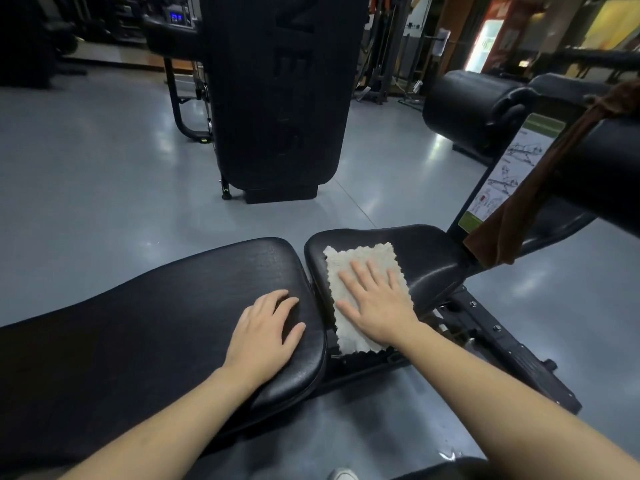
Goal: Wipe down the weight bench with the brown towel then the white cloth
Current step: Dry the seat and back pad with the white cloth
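The right hand [375, 308] presses flat, fingers straight, on the white cloth [360, 271], whose long axis runs across the seat pad [426, 251]. The left hand [265, 329] rests flat, holding nothing, on the back pad [156, 306]. The brown towel [540, 181] hangs at right.

No wording can be read. The instruction placard [512, 168] on the bench frame carries exercise diagrams and green bands, its print too small. Embossed letters run down the upright black pad [277, 91], too dim to make out.

White cloth [360, 271] on weight bench [156, 306]
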The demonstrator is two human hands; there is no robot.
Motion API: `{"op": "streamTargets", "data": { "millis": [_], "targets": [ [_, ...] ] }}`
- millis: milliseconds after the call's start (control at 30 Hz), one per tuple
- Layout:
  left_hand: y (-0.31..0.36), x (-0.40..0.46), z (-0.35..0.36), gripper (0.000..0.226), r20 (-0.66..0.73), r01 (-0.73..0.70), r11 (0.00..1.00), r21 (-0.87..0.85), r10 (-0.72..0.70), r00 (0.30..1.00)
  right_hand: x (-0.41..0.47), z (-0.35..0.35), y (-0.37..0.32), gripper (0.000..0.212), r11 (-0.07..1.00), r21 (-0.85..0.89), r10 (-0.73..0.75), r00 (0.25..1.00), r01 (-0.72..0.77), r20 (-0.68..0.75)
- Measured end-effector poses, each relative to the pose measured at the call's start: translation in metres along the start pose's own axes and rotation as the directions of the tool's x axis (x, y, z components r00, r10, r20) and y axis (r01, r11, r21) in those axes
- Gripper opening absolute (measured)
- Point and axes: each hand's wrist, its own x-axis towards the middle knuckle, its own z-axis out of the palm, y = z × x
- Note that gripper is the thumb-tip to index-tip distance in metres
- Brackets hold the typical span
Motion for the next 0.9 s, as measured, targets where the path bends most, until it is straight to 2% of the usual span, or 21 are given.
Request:
{"op": "streamTargets", "data": {
  "millis": [233, 500, 667, 900],
  "targets": [
    [0.0, -0.001, 0.004, 0.054, -0.038, 0.003, 1.0, -0.028, -0.004, 0.999, 0.022, 0.0, -0.001, 0.071, 0.998, -0.04, -0.058, 0.998, 0.057, -0.013],
    [0.0, 0.0, 0.007, 0.051, -0.049, 0.0, 1.0, -0.027, -0.001, 0.999, 0.069, -0.004, -0.005, 0.086, 0.998, -0.023, -0.057, 0.998, 0.057, 0.003],
    [-0.002, 0.001, 0.008, 0.05, -0.047, 0.006, 0.999, -0.038, -0.007, 0.999, 0.095, -0.008, -0.006, 0.07, 0.999, -0.03, -0.037, 0.999, 0.038, 0.038],
    [-0.003, 0.0, 0.008, 0.05, -0.045, 0.012, 0.999, -0.031, -0.013, 0.999, 0.092, -0.007, -0.007, 0.067, 1.0, 0.005, 0.002, 0.999, -0.002, 0.04]
  ]
}}
